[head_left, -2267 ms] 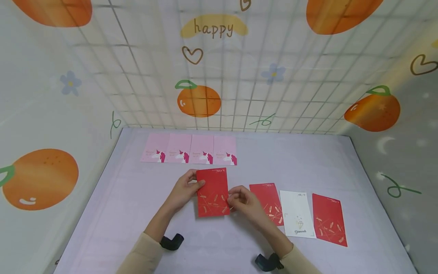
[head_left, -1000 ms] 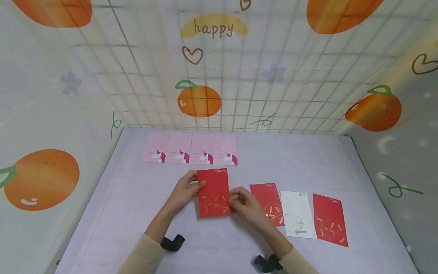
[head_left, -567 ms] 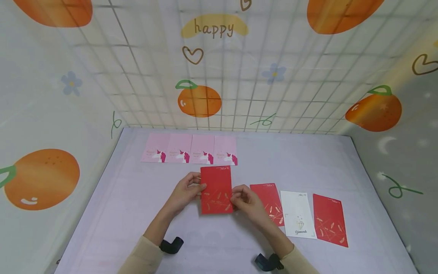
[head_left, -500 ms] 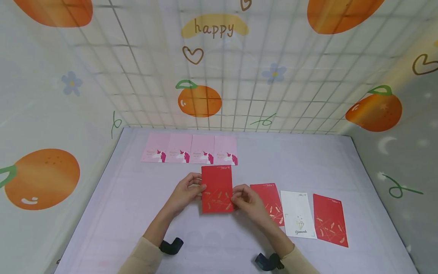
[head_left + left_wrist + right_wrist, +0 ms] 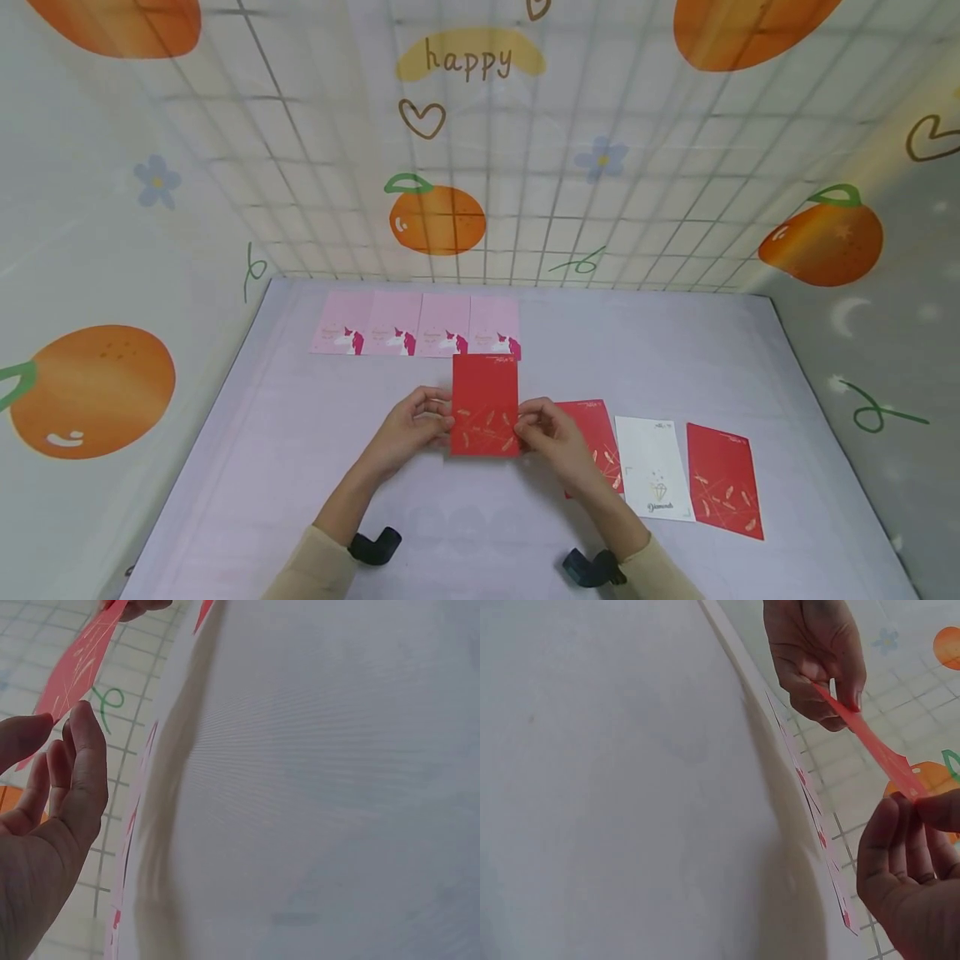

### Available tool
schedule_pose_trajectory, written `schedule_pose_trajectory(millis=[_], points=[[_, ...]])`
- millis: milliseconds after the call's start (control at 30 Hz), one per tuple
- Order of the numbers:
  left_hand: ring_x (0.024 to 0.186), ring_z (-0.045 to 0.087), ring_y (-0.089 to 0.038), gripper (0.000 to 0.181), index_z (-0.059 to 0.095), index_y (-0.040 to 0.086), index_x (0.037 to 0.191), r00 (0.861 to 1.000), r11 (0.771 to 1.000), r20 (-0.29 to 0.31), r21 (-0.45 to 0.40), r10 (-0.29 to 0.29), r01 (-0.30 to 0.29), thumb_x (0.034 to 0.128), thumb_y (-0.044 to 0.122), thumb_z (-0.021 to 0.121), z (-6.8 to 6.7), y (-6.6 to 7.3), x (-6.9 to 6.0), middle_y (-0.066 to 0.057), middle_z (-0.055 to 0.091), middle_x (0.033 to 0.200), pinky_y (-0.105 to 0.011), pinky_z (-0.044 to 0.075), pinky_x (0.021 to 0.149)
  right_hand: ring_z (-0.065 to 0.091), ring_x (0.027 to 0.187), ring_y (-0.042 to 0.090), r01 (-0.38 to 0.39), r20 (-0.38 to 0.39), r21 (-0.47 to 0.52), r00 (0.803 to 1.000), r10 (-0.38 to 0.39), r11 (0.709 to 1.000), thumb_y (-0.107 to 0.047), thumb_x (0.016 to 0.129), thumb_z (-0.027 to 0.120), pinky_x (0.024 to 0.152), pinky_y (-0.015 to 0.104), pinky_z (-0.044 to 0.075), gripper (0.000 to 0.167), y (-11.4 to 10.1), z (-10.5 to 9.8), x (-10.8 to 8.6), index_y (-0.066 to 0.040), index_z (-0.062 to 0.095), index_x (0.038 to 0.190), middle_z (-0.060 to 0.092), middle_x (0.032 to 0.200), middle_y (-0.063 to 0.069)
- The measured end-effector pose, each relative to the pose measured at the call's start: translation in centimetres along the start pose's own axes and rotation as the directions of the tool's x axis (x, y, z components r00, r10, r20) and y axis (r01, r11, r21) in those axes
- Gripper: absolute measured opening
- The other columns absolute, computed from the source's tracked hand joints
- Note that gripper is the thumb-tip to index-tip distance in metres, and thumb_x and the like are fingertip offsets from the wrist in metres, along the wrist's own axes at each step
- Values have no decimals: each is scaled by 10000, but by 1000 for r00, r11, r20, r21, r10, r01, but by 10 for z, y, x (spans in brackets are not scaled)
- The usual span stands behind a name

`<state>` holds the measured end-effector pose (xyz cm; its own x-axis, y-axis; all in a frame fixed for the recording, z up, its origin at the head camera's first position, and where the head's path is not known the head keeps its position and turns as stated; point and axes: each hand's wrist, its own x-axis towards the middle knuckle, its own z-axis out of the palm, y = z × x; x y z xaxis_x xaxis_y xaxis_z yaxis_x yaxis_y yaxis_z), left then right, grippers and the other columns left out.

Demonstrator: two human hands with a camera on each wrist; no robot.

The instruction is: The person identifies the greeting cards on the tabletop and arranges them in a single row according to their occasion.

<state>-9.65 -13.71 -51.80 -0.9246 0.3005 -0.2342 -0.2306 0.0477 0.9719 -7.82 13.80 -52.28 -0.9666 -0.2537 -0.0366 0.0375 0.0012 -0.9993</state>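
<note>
A red card (image 5: 484, 408) with gold feather-like drawings is held up off the table, roughly upright, in the head view. At its left edge my left hand (image 5: 408, 429) pinches it between thumb and fingers. My right hand (image 5: 553, 437) pinches the opposite edge, low down. The right wrist view shows the same red card (image 5: 877, 746) nearly edge-on and slightly bent, with both hands on it. Partly behind my right hand lies a second red card (image 5: 592, 421). Beside it are a white card (image 5: 654, 467) with a diamond drawing and another red card (image 5: 723, 479).
Several pink unicorn cards (image 5: 393, 321) lie in a row near the back of the pale table (image 5: 247, 467); the held card's top covers a bit of the rightmost. A printed cloth (image 5: 480, 150) with oranges and a grid encloses the back and sides.
Both hands have moved the held red card a little to the right and farther back, so its top now overlaps the lower edge of the pink row. The lying cards have stayed put.
</note>
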Motion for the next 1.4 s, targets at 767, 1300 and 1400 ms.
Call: schedule_pose_trajectory(millis=[767,1300,1400], points=[[933,696,-284,426,539,88,1300,1000,999,0,42,7,-7,923,142,730,8,-6,1,-161,601,1100,-415,586,805,681,911,307,-35,-16,21,999,35,999,-142,943,702,780,360,587,315,0,-4,-1,-47,594,1223,640,1058,188],[878,703,-231,389,577,153,1267,995,982,-33,168,92,-85,919,206,743,22,4,24,-94,619,1076,-366,594,762,673,915,295,-79,-136,-2,988,78,997,-111,960,677,769,358,589,282,-3,-19,12,-99,612,1234,634,1046,161],[856,709,-235,387,573,148,1270,994,980,-25,172,108,-102,923,200,737,25,8,35,-93,621,1075,-369,596,755,669,919,309,-92,-161,-7,983,89,996,-96,959,671,775,368,588,286,-8,-25,18,-104,613,1238,628,1051,165]])
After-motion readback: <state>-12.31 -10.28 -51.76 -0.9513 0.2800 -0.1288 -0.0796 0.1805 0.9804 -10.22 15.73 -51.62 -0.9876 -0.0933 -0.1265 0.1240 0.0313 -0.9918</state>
